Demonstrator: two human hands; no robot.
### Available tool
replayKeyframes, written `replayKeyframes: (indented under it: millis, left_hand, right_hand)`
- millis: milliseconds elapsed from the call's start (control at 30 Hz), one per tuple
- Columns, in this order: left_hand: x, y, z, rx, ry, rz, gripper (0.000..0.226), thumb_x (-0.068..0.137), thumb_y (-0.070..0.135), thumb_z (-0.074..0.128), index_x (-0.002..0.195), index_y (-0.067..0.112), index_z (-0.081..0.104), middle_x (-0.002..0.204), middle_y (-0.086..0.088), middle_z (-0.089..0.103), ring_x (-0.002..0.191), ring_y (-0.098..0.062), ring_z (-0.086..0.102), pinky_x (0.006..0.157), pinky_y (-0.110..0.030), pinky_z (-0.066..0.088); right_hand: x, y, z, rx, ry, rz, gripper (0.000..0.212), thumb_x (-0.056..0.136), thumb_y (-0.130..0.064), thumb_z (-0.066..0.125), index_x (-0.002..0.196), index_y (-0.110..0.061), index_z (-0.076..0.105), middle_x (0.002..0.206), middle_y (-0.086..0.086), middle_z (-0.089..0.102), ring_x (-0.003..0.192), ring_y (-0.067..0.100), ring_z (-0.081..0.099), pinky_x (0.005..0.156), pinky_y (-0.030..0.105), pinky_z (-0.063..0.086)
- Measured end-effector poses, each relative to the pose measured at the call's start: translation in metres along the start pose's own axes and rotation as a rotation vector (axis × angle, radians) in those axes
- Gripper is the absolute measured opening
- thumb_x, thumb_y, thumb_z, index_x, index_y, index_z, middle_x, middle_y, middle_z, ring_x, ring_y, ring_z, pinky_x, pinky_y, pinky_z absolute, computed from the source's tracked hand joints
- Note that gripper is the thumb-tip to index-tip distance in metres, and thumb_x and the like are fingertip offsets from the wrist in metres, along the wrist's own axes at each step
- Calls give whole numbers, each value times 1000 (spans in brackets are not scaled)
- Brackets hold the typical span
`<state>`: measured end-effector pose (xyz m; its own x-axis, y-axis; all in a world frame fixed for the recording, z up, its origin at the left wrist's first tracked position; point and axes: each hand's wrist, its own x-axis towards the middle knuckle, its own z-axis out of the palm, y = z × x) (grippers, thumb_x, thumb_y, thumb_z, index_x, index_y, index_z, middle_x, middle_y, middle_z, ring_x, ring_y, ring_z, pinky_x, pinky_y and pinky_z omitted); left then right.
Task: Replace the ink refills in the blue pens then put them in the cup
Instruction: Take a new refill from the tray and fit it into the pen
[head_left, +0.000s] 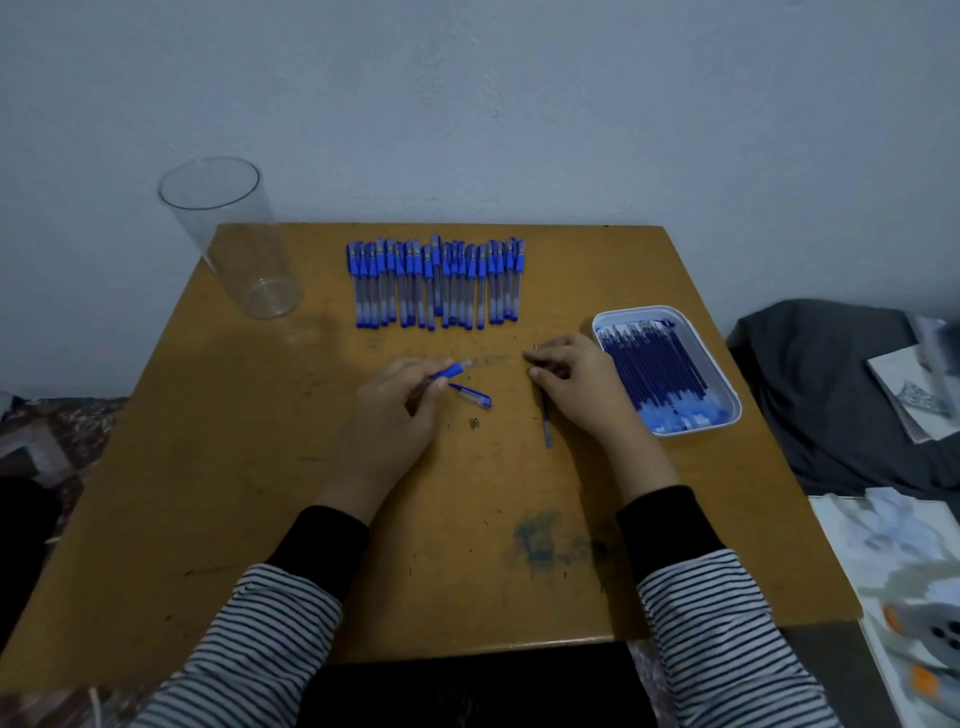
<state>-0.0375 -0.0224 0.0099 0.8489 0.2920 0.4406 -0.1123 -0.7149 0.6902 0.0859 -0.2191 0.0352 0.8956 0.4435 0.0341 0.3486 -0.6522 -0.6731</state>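
My left hand (400, 402) grips a clear pen barrel (451, 370) with a blue grip, its open end pointing up and right. Just right of it a blue pen cap (471, 396) lies on the table, with a small metal tip piece (474, 423) below it. My right hand (576, 387) is curled over the upper end of a dark blue ink refill (546, 428) that lies on the table; thumb and fingers close on it. A row of several blue pens (436, 283) lies at the back. The clear empty cup (228, 234) stands at the back left.
A white tray (638, 313) holding several blue refills sits right beside my right hand. The wooden table (234, 467) stands against a wall. To the right, off the table, lie dark cloth (821, 395) and papers (893, 561).
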Motion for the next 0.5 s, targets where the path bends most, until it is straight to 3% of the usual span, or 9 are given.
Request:
replayKeyframes:
  millis: [133, 267, 400, 500]
  left_hand:
    - [1, 4, 0, -20, -17, -8, 24, 98, 11, 64, 120, 13, 71, 112, 11, 66, 98, 10, 60, 83, -3, 43]
    - [-3, 12, 1, -36, 19, -9, 25, 97, 11, 64, 121, 14, 71, 111, 14, 65, 98, 14, 58, 83, -5, 45]
    - [-13, 24, 12, -75, 52, 13, 24, 97, 12, 65, 120, 16, 72, 111, 13, 68, 102, 4, 63, 87, -16, 52]
    - [-22, 30, 25, -129, 89, 6, 24, 97, 14, 65, 119, 20, 73, 105, 13, 69, 94, -6, 67, 83, -30, 57]
  right_hand:
    - [-3, -2, -1, 24, 30, 23, 29, 96, -19, 62, 125, -20, 67, 114, -4, 57, 93, 4, 51, 86, 17, 43]
    - [-14, 0, -4, 108, 89, 28, 26, 96, -17, 62, 121, -20, 69, 113, -6, 64, 94, 3, 56, 75, 5, 40]
    - [-31, 7, -18, 216, 185, 68, 25, 95, -13, 62, 118, -19, 71, 106, -7, 69, 98, 5, 61, 82, 13, 47]
    - [-41, 21, -33, 211, 268, 81, 24, 95, -12, 62, 116, -19, 71, 103, -7, 69, 96, 5, 62, 82, 11, 47]
